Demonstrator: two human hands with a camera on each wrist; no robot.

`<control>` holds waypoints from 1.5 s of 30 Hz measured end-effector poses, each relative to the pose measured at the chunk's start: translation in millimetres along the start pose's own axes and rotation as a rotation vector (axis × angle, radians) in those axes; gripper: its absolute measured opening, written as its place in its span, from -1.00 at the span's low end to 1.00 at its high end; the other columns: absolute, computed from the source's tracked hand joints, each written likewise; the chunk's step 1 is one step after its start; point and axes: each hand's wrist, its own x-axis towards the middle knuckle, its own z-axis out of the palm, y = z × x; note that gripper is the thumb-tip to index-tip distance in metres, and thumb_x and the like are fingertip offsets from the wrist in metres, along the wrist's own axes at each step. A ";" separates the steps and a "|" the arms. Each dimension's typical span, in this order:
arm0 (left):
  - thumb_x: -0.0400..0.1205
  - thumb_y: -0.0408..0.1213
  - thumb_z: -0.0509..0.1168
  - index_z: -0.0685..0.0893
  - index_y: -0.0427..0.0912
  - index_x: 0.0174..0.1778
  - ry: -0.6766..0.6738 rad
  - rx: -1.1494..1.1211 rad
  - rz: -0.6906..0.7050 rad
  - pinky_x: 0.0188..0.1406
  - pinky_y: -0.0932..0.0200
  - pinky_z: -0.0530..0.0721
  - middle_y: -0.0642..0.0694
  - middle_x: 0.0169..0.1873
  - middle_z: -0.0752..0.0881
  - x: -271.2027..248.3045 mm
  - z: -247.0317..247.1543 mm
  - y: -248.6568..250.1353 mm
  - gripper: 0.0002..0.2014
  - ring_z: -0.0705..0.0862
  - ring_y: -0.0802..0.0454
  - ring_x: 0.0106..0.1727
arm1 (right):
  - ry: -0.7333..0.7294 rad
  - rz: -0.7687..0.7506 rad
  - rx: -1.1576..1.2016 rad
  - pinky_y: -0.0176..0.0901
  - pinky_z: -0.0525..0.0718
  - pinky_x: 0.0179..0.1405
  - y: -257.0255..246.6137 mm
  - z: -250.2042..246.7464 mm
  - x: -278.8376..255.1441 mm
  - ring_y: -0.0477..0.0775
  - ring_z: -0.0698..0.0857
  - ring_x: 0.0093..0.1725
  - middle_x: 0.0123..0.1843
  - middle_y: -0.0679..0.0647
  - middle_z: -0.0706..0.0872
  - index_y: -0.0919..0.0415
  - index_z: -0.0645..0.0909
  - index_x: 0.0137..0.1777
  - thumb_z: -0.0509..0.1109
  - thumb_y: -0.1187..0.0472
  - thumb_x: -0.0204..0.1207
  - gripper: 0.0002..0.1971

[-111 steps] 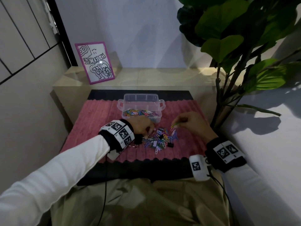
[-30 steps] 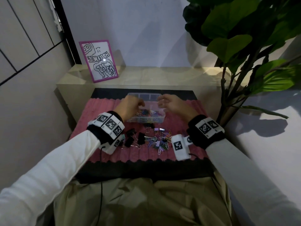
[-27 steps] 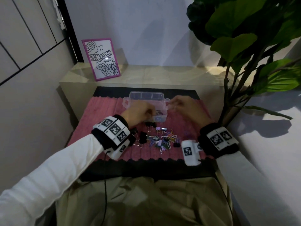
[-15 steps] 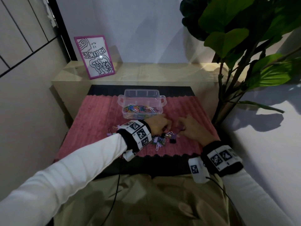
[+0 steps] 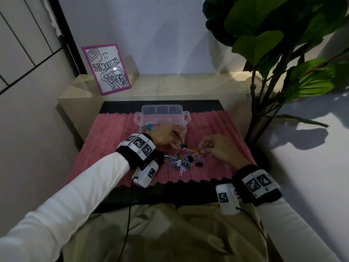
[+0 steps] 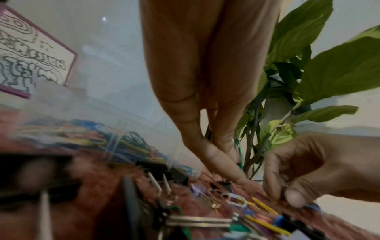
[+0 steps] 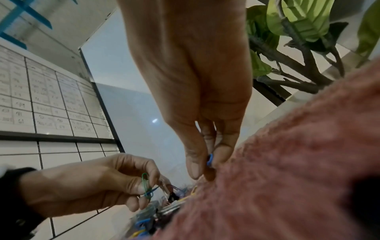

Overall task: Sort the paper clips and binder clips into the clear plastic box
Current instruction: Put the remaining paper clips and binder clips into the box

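Fingers of both hands, back from the clear plastic box (image 5: 162, 115), pinch again: left hand (image 5: 167, 136) a green paper clip (image 7: 146, 186), right hand (image 5: 220, 148) a blue paper clip (image 7: 209, 160); sorting continues.

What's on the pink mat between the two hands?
In the head view, a few loose paper clips, yellow and white, lie on the pink mat between the left hand and the right hand.
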 end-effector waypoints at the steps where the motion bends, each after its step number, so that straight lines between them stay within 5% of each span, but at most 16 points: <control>1: 0.54 -0.60 0.24 0.66 -0.47 -0.07 0.018 -0.029 0.002 -0.27 0.42 0.73 -0.18 -0.28 0.70 -1.5 -3.3 -2.2 -0.88 0.75 0.19 -0.37 | 0.021 -0.004 0.032 -0.59 0.56 -0.42 -1.0 1.5 2.1 -0.24 0.65 -0.35 -0.28 0.06 0.75 0.30 0.72 -0.19 0.42 0.49 0.38 -0.88; 4: 0.54 -0.59 0.25 0.67 -0.38 -0.13 0.060 -0.103 0.016 -0.21 0.39 0.74 -0.20 -0.23 0.71 -8.3 -11.2 -6.5 -0.89 0.77 0.15 -0.31 | 0.033 0.001 0.052 -0.43 0.59 -0.33 -6.7 8.4 11.3 -0.10 0.65 -0.28 -0.22 0.03 0.71 0.28 0.71 -0.10 0.46 0.40 0.40 -0.91; 7: 0.54 -0.62 0.24 0.63 -0.30 -0.20 0.104 -0.167 0.033 -0.27 0.41 0.73 -0.17 -0.27 0.66 -17.0 -19.3 -6.9 -0.84 0.76 0.21 -0.37 | -0.097 -0.037 -0.156 -0.48 0.43 -0.32 -10.4 18.2 17.2 -0.06 0.55 -0.19 -0.19 -0.01 0.57 0.31 0.67 0.01 0.56 0.32 0.32 -0.74; 12: 0.50 -0.56 0.33 0.69 -0.23 -0.21 0.210 -0.071 0.075 -0.31 0.46 0.69 0.00 -0.35 0.72 -34.5 -45.4 -7.2 -0.86 0.73 0.31 -0.40 | -0.170 -0.023 -0.132 -0.35 0.52 -0.35 -8.3 14.4 19.4 -0.04 0.60 -0.30 -0.34 -0.03 0.60 0.31 0.68 -0.18 0.56 0.41 0.28 -0.85; 17: 0.50 -0.51 0.36 0.73 -0.31 -0.14 0.375 0.132 0.039 -0.44 0.57 0.59 -0.07 -0.33 0.73 -30.7 -60.7 -8.5 -0.91 0.71 0.30 -0.48 | -0.070 0.015 0.076 -0.35 0.62 -0.42 0.0 0.6 18.5 -0.19 0.66 -0.48 -0.40 0.05 0.68 0.17 0.63 -0.35 0.57 0.45 0.25 -0.79; 20: 0.49 -0.50 0.34 0.77 -0.22 -0.13 0.391 0.401 0.025 -0.22 0.55 0.62 -0.09 -0.22 0.79 -23.2 -65.2 -10.5 -0.85 0.70 0.21 -0.29 | -0.055 -0.001 0.144 -0.25 0.69 -0.31 -0.2 -7.4 19.3 -0.06 0.70 -0.40 -0.41 0.07 0.71 0.15 0.63 -0.37 0.56 0.45 0.27 -0.78; 23: 0.52 -0.55 0.27 0.74 -0.21 -0.01 0.283 0.483 -0.026 0.12 0.23 0.64 -0.14 -0.05 0.80 -22.9 -66.2 -14.5 -0.76 0.72 0.11 -0.05 | -0.051 -0.004 0.245 -0.27 0.71 -0.28 -7.7 -11.8 18.8 -0.04 0.71 -0.36 -0.37 0.11 0.71 0.19 0.62 -0.33 0.54 0.46 0.29 -0.81; 26: 0.52 -0.63 0.21 0.73 -0.26 0.06 0.322 0.518 0.016 0.07 0.31 0.54 -0.17 0.11 0.75 -31.4 -65.7 -16.5 -0.69 0.70 -0.02 0.17 | 0.012 -0.049 0.299 -0.52 0.63 -0.33 -20.9 -14.9 21.4 -0.28 0.70 -0.39 -0.30 0.06 0.72 0.31 0.64 -0.23 0.50 0.43 0.35 -0.91; 30: 0.54 -0.61 0.21 0.73 -0.25 0.06 0.428 0.538 0.090 0.05 0.32 0.51 -0.21 0.14 0.73 -47.7 -65.7 -16.0 -0.70 0.69 -0.07 0.17 | 0.114 -0.098 0.316 -0.45 0.67 -0.31 -44.5 -8.9 51.4 -0.09 0.69 -0.28 -0.19 0.18 0.73 0.29 0.63 -0.23 0.49 0.44 0.36 -0.90; 35: 0.50 -0.63 0.23 0.71 -0.32 0.06 0.223 0.471 0.076 -0.15 0.59 0.49 -0.22 0.04 0.77 -60.4 -41.0 -7.1 -0.70 0.73 -0.04 0.03 | 0.005 -0.086 0.116 -0.13 0.71 -0.07 -66.6 11.5 90.6 0.10 0.74 -0.15 -0.11 0.25 0.77 0.26 0.68 -0.17 0.46 0.40 0.42 -0.95; 37: 0.51 -0.62 0.19 0.70 -0.30 0.08 0.103 0.472 0.042 -0.13 0.51 0.52 -0.20 0.03 0.77 -57.3 -26.8 -4.0 -0.69 0.73 0.00 0.00 | -0.029 -0.114 -0.049 -0.25 0.65 0.00 -66.9 15.2 91.3 0.09 0.75 -0.01 0.01 0.22 0.79 0.32 0.72 -0.05 0.42 0.40 0.45 -0.89; 39: 0.54 -0.57 0.22 0.70 -0.29 0.08 0.029 0.472 0.041 -0.14 0.51 0.53 -0.16 0.01 0.77 -53.1 -15.2 -1.1 -0.73 0.71 0.08 -0.05 | 0.019 -0.203 -0.113 -0.48 0.59 -0.11 -63.2 13.1 79.9 0.07 0.75 -0.01 0.01 0.22 0.79 0.37 0.72 -0.03 0.39 0.46 0.45 -0.86; 41: 0.55 -0.51 0.26 0.72 -0.29 0.04 0.000 0.461 0.056 -0.22 0.56 0.52 -0.15 -0.04 0.78 -50.3 -5.8 0.9 -0.79 0.71 0.11 -0.12 | 0.039 -0.301 -0.128 -0.50 0.60 -0.14 -55.7 6.1 60.2 0.07 0.75 -0.07 -0.05 0.24 0.79 0.38 0.71 -0.08 0.38 0.49 0.44 -0.89; 45: 0.51 -0.41 0.36 0.70 -0.32 -0.02 -0.018 0.447 0.038 -0.37 0.59 0.47 -0.18 -0.11 0.80 -48.3 18.3 -0.2 -0.85 0.71 0.13 -0.25 | -0.124 -0.295 -0.169 -0.63 0.54 -0.21 -41.2 4.6 11.4 -0.40 0.65 -0.31 -0.15 0.10 0.78 0.27 0.70 -0.10 0.44 0.41 0.43 -0.91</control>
